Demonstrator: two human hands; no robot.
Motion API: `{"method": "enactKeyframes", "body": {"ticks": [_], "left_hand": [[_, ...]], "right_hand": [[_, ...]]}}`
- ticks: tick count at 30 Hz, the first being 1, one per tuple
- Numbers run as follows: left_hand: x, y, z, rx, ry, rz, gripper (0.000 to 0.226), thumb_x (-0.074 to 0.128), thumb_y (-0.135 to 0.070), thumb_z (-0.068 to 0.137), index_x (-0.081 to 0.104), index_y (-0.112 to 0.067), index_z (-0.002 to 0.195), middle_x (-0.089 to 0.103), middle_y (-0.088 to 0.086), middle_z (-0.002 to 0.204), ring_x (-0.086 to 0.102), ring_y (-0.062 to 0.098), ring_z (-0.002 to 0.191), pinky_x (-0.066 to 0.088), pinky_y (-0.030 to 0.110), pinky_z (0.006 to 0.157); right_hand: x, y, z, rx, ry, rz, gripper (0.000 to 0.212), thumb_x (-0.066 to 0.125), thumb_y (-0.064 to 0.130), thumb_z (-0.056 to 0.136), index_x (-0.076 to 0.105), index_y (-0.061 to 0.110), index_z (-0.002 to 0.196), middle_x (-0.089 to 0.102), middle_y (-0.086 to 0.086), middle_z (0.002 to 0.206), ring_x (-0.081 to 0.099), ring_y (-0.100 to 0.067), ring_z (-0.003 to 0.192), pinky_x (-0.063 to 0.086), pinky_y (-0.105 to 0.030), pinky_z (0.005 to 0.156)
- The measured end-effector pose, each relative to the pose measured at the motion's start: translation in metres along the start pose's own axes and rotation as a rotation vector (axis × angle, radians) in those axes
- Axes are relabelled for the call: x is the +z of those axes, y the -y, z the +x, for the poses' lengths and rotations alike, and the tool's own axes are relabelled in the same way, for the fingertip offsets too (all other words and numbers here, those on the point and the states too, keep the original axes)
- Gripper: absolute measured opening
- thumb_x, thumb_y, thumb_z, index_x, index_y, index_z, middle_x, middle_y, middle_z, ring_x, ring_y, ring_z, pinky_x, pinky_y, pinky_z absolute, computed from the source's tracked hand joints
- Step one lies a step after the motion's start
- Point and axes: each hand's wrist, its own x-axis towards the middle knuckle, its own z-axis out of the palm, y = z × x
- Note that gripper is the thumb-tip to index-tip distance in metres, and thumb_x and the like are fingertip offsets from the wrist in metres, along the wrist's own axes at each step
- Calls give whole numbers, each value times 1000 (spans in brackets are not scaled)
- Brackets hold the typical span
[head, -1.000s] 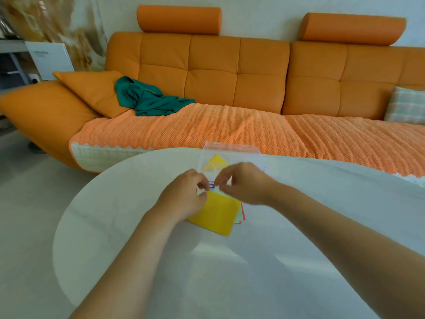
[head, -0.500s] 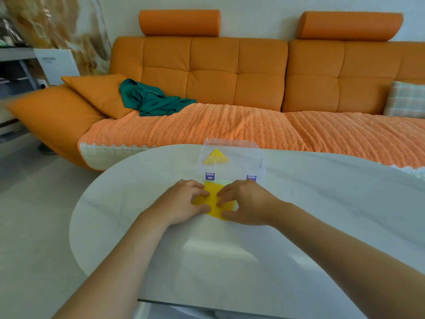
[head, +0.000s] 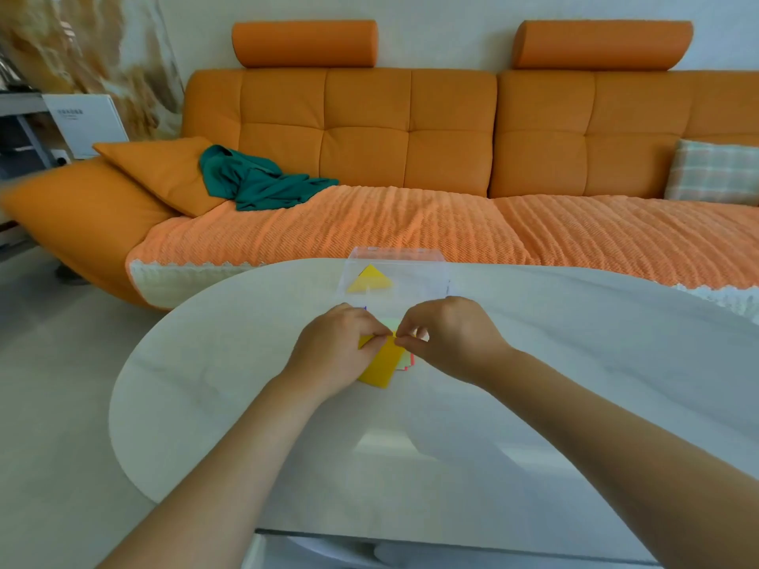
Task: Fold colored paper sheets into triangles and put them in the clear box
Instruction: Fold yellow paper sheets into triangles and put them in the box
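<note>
Your left hand (head: 336, 349) and right hand (head: 454, 338) now pinch the yellow sheet (head: 384, 367), no longer pressing flat, just before the clear box (head: 415, 264)

The bench (head: 205, 384) top is smooth, pale and stone-like, with a soft sheen that throws back light. The sheet (head: 384, 365) is matt yellow paper, like the triangle (head: 369, 279) inside the glossy clear plastic box (head: 410, 273). The sofa (head: 365, 129) back looks like smooth leather; its seat cover (head: 369, 223) is ribbed woven fabric. A green cloth (head: 254, 182) looks soft and matt.
</note>
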Motion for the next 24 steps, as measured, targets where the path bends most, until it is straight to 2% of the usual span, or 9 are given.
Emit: {"method": "enactKeyframes", "body": {"ticks": [4, 8, 11, 13, 16, 18, 19, 22, 24], "left_hand": [[15, -31, 1, -16, 38, -200, 13, 68, -26, 92, 79, -32, 96, 72, -15, 91, 62, 10, 92, 51, 36, 83], [40, -57, -1, 138, 143, -95, 20, 62, -33, 88, 79, -26, 96, 73, -11, 95, 59, 13, 94, 53, 38, 79], [53, -76, 2, 198, 248, 3, 18, 61, -32, 92, 77, -28, 100, 71, -9, 98, 59, 15, 96, 50, 33, 79], [60, -84, 3, 227, 225, 15, 20, 59, -40, 92, 76, -30, 99, 71, -10, 98, 60, 14, 93, 47, 28, 75], [67, -86, 5, 236, 208, 23, 19, 59, -38, 88, 75, -35, 99, 70, -15, 99, 58, 7, 94, 48, 28, 77], [69, -86, 7, 240, 224, 4, 17, 61, -38, 85, 75, -35, 94, 70, -18, 96, 58, 4, 93, 51, 30, 78], [70, -87, 8, 237, 226, -13, 17, 61, -39, 83, 75, -34, 91, 70, -18, 93, 59, 3, 91, 52, 30, 76], [70, -89, 11, 225, 241, -96, 13, 65, -37, 79, 75, -32, 85, 70, -18, 88, 60, 0, 84, 53, 28, 73], [70, -88, 11, 227, 244, -127, 12, 65, -36, 79, 74, -30, 84, 69, -17, 84, 61, 2, 79, 53, 30, 69]], "right_hand": [[-19, -19, -27, 69, 15, 101, 9, 80, 29, 78, 76, 25, 86, 74, 13, 86, 68, -11, 80, 50, -30, 77], [-35, -43, -60, 160, 80, 32, 13, 81, 43, 76, 77, 31, 80, 75, 15, 83, 66, -11, 71, 46, -32, 82], [-44, -49, -80, 228, 195, 3, 42, 66, 71, 69, 75, 31, 76, 72, 14, 77, 65, -7, 73, 48, -30, 81], [-50, -54, -88, 358, 290, 158, 54, 59, 80, 64, 73, 30, 77, 71, 12, 79, 65, -4, 78, 52, -28, 76], [-52, -70, -90, 527, 254, 361, 33, 62, 63, 82, 72, 32, 77, 70, 11, 83, 63, -7, 82, 52, -30, 76], [-50, -84, -90, 574, 213, 300, 10, 63, 41, 92, 70, 37, 87, 67, 19, 90, 60, -6, 84, 47, -26, 77], [-50, -90, -90, 585, 216, 249, 8, 63, 37, 94, 71, 37, 96, 64, 20, 96, 58, -7, 88, 45, -24, 80], [-42, -100, -89, 567, 296, 100, 32, 61, 46, 94, 66, 36, 124, 58, 8, 119, 49, -17, 113, 41, -31, 98], [-38, -96, -86, 530, 348, 31, 41, 57, 51, 94, 60, 37, 132, 51, 4, 128, 42, -19, 121, 36, -34, 106]]}}
